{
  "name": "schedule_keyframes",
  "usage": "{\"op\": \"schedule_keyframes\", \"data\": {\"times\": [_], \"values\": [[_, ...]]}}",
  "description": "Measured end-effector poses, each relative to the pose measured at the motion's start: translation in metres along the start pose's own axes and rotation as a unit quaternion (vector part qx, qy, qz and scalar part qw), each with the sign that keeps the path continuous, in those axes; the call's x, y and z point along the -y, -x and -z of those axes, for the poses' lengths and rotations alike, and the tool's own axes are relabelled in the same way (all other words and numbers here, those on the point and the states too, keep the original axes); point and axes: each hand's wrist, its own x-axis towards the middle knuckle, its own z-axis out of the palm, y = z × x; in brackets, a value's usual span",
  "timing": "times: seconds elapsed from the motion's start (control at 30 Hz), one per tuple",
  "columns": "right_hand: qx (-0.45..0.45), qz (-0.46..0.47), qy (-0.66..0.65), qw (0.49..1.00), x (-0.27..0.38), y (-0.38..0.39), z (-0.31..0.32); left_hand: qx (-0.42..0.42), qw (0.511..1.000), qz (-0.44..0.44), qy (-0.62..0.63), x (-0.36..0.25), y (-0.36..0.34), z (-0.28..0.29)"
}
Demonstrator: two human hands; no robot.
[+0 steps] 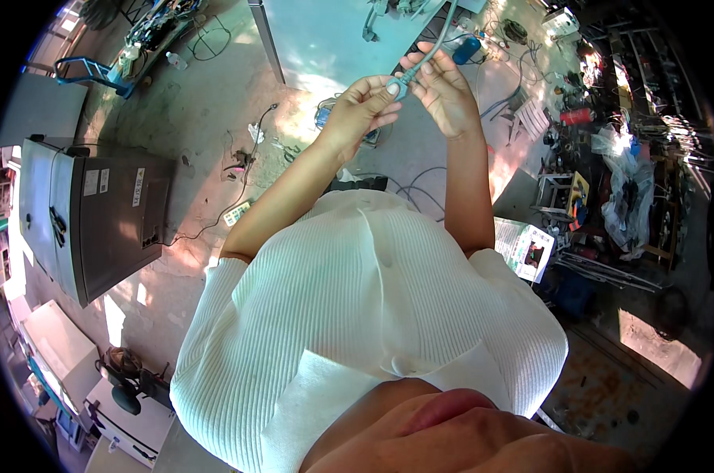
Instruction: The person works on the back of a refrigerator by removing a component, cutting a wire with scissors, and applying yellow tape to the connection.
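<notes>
A grey-green power plug with its thick cable is held up between my two hands at the top middle. The plug's body is pinched between the thumb and fingers of my left hand. My right hand closes around the cable just behind the plug, with the palm partly turned up. From there the cable runs up and out past the top edge. My fingers hide part of the plug, so its prongs do not show. Beyond my hands lies a large pale flat panel with small grey parts on it.
A grey metal cabinet stands at left, its black cord trailing across the floor. Farther off is a blue hand truck. Cluttered shelves line the right. A blue container and loose hoses lie beyond my right hand.
</notes>
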Motion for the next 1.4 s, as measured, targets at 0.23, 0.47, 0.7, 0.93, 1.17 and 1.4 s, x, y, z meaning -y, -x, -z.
{"op": "schedule_keyframes", "data": {"times": [0.23, 0.47, 0.7, 0.93, 1.17, 1.4], "values": [[-0.032, 0.012, 0.109, 0.993, 0.013, 0.009, -0.022, 0.087, 0.972, 0.117, 0.187, 0.002, -0.006, 0.018], [-0.053, -0.007, 0.165, 0.985, 0.013, 0.003, -0.021, 0.159, 0.947, 0.154, 0.234, 0.002, -0.006, 0.021], [-0.065, -0.004, 0.159, 0.985, 0.009, 0.000, -0.020, 0.122, 0.951, 0.156, 0.237, 0.004, -0.003, 0.016], [-0.072, -0.004, 0.158, 0.985, 0.008, 0.000, -0.022, 0.124, 0.950, 0.171, 0.230, 0.003, 0.001, 0.015], [-0.091, -0.009, 0.154, 0.984, 0.008, 0.003, -0.023, 0.183, 0.927, 0.194, 0.264, 0.004, -0.001, 0.018], [0.039, -0.012, 0.141, 0.989, 0.022, -0.002, -0.027, 0.186, 0.954, 0.137, 0.189, -0.016, 0.008, 0.007]]}}
